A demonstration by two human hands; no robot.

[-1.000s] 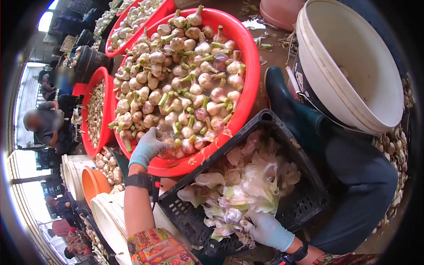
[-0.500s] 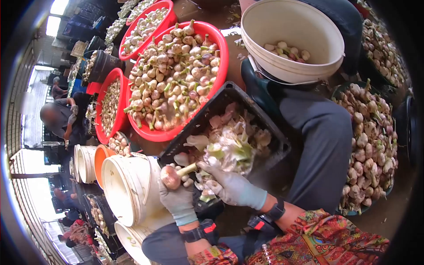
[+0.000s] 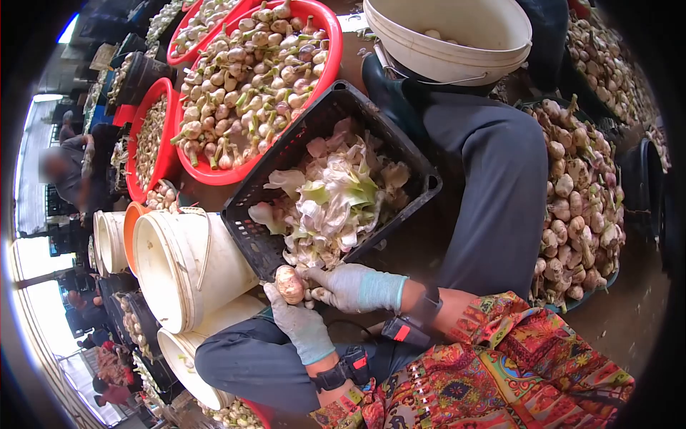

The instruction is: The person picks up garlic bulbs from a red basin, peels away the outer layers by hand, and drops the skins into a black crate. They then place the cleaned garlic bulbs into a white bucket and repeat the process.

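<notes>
A garlic bulb [image 3: 289, 284] with pinkish, streaked skin is held between my two gloved hands, just off the near corner of a black crate. My left hand [image 3: 299, 325] is closed under and beside the bulb. My right hand [image 3: 355, 287] touches its other side, fingers bent against it; its thumb and fingertips are partly hidden. The black crate [image 3: 246, 232] contains a heap of peeled-off garlic skins [image 3: 332, 204], white, pink and greenish.
A red tub [image 3: 330, 43] full of trimmed garlic stands beyond the crate. White buckets [image 3: 232, 250] stand at left, and another white bucket [image 3: 436, 61] sits beyond my knee. Untrimmed garlic [image 3: 575, 207] is piled at right. A co-worker [image 3: 71, 171] is at far left.
Both hands and the bulb have come lower in view, away from the skins heap. The bulb's stem, earlier pinched by my right hand, no longer shows. The view has shifted.
</notes>
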